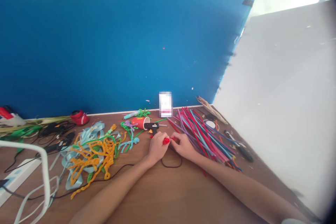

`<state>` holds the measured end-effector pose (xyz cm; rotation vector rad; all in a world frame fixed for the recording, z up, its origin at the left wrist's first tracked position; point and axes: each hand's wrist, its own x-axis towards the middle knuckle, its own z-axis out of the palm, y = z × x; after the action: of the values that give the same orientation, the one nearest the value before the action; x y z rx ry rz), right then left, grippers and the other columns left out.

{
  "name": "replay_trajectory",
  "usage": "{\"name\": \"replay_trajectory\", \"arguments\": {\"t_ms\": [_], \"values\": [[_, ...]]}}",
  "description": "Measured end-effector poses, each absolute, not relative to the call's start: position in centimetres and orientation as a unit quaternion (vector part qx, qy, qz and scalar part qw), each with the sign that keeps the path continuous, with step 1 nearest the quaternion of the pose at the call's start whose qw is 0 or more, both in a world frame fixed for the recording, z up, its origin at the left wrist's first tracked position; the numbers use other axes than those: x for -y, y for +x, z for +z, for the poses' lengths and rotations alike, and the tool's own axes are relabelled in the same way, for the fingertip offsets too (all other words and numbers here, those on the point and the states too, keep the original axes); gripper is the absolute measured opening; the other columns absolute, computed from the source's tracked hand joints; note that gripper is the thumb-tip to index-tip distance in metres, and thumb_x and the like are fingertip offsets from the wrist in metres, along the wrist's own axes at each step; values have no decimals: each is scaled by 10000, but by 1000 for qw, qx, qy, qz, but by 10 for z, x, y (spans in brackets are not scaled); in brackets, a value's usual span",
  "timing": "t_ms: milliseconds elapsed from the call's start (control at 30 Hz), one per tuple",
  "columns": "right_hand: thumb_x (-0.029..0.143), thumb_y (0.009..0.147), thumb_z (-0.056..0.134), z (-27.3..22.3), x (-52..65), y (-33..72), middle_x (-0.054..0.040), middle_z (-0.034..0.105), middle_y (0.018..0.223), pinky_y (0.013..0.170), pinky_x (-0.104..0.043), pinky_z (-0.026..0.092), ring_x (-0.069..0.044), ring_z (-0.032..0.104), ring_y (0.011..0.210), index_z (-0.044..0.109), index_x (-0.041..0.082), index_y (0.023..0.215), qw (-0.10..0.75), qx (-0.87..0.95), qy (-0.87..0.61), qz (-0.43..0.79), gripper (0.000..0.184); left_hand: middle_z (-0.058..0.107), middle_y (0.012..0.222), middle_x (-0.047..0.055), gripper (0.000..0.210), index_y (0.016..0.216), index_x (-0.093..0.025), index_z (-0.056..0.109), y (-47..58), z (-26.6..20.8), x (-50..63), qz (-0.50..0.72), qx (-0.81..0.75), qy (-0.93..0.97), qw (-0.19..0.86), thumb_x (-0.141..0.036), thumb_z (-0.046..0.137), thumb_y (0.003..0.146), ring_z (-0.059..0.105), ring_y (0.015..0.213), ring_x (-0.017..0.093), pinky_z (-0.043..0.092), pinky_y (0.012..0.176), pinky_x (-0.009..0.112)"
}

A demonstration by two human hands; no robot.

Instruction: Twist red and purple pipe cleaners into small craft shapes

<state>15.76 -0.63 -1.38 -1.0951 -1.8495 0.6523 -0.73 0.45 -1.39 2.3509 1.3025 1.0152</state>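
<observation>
Blue partition [118,49] behind brown tabletop [170,199] | white wall [286,77] right | fingers [163,135]: red piece [166,141]

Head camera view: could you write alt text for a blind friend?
A person's left hand and right hand handle a small red piece over a brown table. Just beyond lie a black glue gun and a tipped red paper cup, with twisted orange pipe cleaners to the left and a multicoloured pipe-cleaner bundle to the right.
</observation>
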Motion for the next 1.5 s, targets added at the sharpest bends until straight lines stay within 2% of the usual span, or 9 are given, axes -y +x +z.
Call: {"name": "replay_trajectory", "arguments": {"t_ms": [100,200,267,367,467,633,867,1300,1500], "values": [[256,851,558,-18,14,156,14,501,546,559,-273,247,-119,413,512,516,200,637,411,762,-475,156,225,492,663,-1,275,634,-201,390,-7,-17,-5,341,-439,820,137,-181,445,903,480,683,158,305,618,285],[273,845,568,-19,18,154,4,480,539,557,-285,208,-119,375,513,457,202,589,417,760,-483,121,287,487,659,-1,290,626,-200,392,-6,-18,-6,348,-431,820,142,-194,427,914,474,669,152,299,610,282],[303,843,581,-17,16,154,11,453,525,559,-283,204,-118,352,510,444,203,576,436,743,-480,165,317,490,665,-2,294,630,-199,406,-5,-17,-6,364,-431,813,145,-206,423,924,471,669,149,307,614,279],[384,838,611,-14,8,156,31,411,503,545,-266,226,-115,341,504,431,207,557,464,693,-446,326,378,521,690,3,295,654,-199,440,-4,-14,-5,392,-426,801,155,-217,408,947,478,695,150,340,649,278],[462,902,516,-14,-2,159,29,462,484,511,-253,286,-113,402,462,469,206,565,452,676,-411,412,426,559,719,12,280,682,-199,475,-4,-11,-5,410,-424,791,163,-194,402,952,489,733,159,365,685,284],[530,964,372,-17,-8,162,4,515,473,469,-253,324,-107,442,410,546,185,551,449,651,-386,475,566,593,773,26,247,740,-202,524,-3,-7,-3,408,-419,796,154,-179,401,952,506,790,177,384,728,303],[519,871,575,-14,-7,162,52,505,522,435,-226,303,-92,426,426,539,199,683,468,614,-373,514,373,595,764,27,238,711,-204,499,-3,-10,-4,391,-421,806,144,-161,421,932,498,788,190,383,733,313],[552,818,642,-12,-9,163,56,519,536,454,-218,320,-80,436,442,569,179,746,427,604,-368,564,387,606,770,37,187,732,-199,551,-6,-11,-6,398,-423,798,162,-134,474,890,511,797,199,386,724,311],[507,823,662,-16,-10,163,77,468,504,442,-214,263,-68,376,434,543,183,723,446,590,-359,569,359,619,803,38,176,775,-196,572,-4,-10,-5,401,-423,796,165,-165,472,917,521,820,196,398,749,311]]}}
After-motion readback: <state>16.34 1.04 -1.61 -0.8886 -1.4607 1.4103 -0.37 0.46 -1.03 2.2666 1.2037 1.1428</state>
